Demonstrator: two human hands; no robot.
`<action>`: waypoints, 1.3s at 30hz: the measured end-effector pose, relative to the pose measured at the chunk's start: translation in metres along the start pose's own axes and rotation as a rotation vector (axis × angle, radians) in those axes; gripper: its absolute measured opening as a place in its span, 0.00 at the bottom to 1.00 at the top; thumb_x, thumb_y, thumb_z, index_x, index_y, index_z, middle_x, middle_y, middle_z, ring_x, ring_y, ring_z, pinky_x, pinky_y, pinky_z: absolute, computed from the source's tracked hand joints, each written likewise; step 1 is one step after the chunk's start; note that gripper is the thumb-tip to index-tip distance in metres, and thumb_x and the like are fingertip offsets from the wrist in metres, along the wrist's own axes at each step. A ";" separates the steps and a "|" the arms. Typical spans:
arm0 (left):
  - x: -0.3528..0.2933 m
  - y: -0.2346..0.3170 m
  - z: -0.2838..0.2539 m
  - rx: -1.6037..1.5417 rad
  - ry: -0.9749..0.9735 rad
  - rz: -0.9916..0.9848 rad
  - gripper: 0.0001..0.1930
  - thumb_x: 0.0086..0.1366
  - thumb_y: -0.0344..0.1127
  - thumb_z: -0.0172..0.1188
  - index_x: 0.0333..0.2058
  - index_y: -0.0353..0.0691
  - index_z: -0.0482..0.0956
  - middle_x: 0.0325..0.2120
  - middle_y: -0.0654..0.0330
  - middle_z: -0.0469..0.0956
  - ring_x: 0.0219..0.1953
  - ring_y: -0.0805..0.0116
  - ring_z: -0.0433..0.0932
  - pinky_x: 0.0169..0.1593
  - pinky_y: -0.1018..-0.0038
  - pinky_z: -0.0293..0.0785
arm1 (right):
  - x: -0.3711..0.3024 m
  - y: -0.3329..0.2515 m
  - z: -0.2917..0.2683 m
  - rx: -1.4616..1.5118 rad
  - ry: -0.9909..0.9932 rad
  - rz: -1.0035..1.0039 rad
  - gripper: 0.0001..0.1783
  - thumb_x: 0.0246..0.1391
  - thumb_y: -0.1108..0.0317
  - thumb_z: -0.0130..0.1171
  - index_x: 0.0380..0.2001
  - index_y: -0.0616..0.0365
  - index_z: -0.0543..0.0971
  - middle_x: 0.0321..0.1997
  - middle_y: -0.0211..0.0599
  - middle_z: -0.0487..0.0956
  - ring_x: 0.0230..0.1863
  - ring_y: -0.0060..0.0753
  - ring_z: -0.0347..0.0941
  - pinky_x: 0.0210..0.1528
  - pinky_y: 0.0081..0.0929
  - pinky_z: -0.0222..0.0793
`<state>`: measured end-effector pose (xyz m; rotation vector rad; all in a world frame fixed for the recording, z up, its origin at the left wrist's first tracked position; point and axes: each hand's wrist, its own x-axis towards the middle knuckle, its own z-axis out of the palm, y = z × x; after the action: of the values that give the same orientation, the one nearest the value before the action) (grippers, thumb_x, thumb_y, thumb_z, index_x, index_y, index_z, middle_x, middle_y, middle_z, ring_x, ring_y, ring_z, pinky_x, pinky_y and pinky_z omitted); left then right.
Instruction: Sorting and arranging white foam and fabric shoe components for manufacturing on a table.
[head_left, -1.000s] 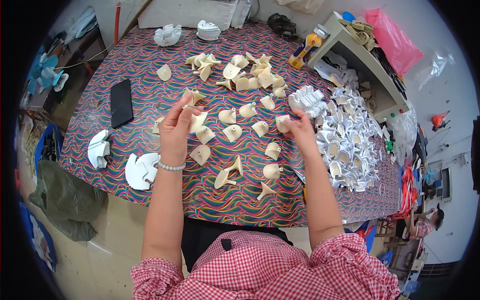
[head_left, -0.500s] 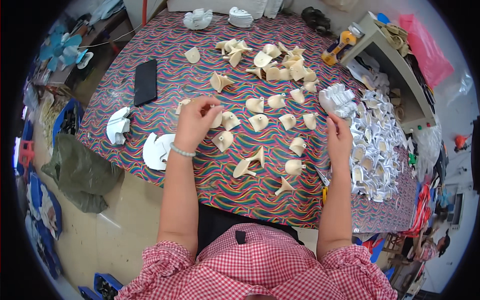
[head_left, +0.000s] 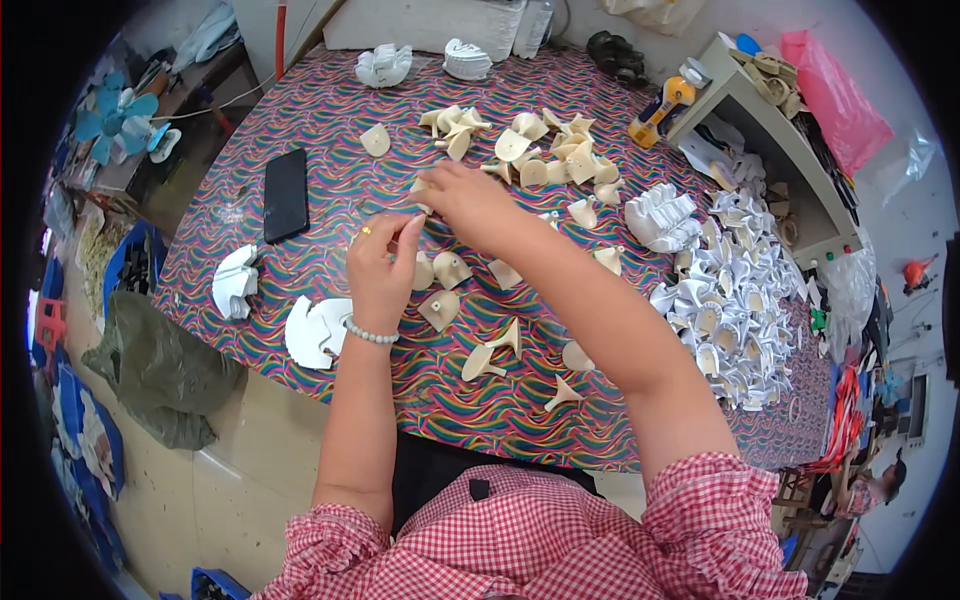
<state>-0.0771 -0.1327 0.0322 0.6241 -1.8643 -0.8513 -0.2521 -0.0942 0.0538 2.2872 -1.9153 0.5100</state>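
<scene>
Left of the table's middle, my left hand is closed, thumb near the fingertips; what they hold, if anything, is hidden. A pale bead bracelet circles that wrist. My right arm reaches across, and my right hand curls its fingers over a cream moulded piece, partly covered by them. Similar rounded cream pieces with short stems lie around: one beside my left hand, another nearer me, and a winged pair. Some are hidden under my right forearm. A heap of cream pieces lies farther off.
At the right spreads a large heap of white-wrapped cream pieces, beside a white layered stack. A black phone and white cut-out sheets lie left. A bottle stands by a shelf unit. A person sits far right.
My right hand has swung from beside the white stack across to the left, onto a cream piece. My left hand has shifted slightly left and lower. The whole view has tilted a little.
</scene>
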 end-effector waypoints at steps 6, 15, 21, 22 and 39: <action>0.001 -0.001 0.003 -0.099 -0.017 -0.058 0.06 0.63 0.30 0.61 0.35 0.33 0.79 0.25 0.59 0.76 0.26 0.71 0.74 0.31 0.75 0.70 | 0.009 0.026 0.007 0.225 0.256 0.260 0.17 0.49 0.70 0.61 0.45 0.55 0.78 0.47 0.38 0.77 0.46 0.42 0.76 0.45 0.35 0.74; -0.005 -0.001 0.006 -0.421 -0.005 -0.191 0.18 0.70 0.31 0.51 0.57 0.38 0.69 0.47 0.59 0.74 0.40 0.75 0.76 0.43 0.79 0.74 | -0.087 -0.073 -0.091 0.459 0.473 0.345 0.17 0.52 0.70 0.62 0.46 0.59 0.77 0.44 0.39 0.74 0.44 0.36 0.73 0.47 0.27 0.68; -0.003 -0.018 0.008 -0.452 0.108 -0.233 0.15 0.70 0.31 0.51 0.54 0.34 0.71 0.43 0.58 0.77 0.38 0.76 0.75 0.43 0.78 0.73 | -0.214 -0.121 -0.106 0.605 0.499 0.675 0.19 0.55 0.71 0.59 0.52 0.56 0.76 0.45 0.40 0.75 0.46 0.36 0.72 0.49 0.28 0.68; -0.004 -0.019 0.010 -0.453 0.109 -0.211 0.15 0.71 0.31 0.50 0.54 0.34 0.71 0.42 0.58 0.77 0.38 0.76 0.75 0.43 0.79 0.73 | -0.235 -0.127 -0.104 0.605 0.480 0.685 0.19 0.56 0.71 0.58 0.52 0.57 0.76 0.45 0.40 0.76 0.46 0.35 0.72 0.49 0.28 0.68; -0.128 0.158 -0.019 -0.309 -0.759 -0.069 0.26 0.54 0.28 0.68 0.53 0.35 0.72 0.47 0.53 0.75 0.53 0.62 0.74 0.54 0.70 0.73 | -0.250 -0.159 -0.087 0.719 0.437 0.564 0.16 0.51 0.68 0.64 0.45 0.57 0.79 0.39 0.39 0.77 0.38 0.37 0.74 0.38 0.29 0.71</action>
<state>-0.0166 0.0537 0.0900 0.1680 -2.3010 -1.5361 -0.1500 0.1966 0.0737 1.6170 -2.3421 1.8370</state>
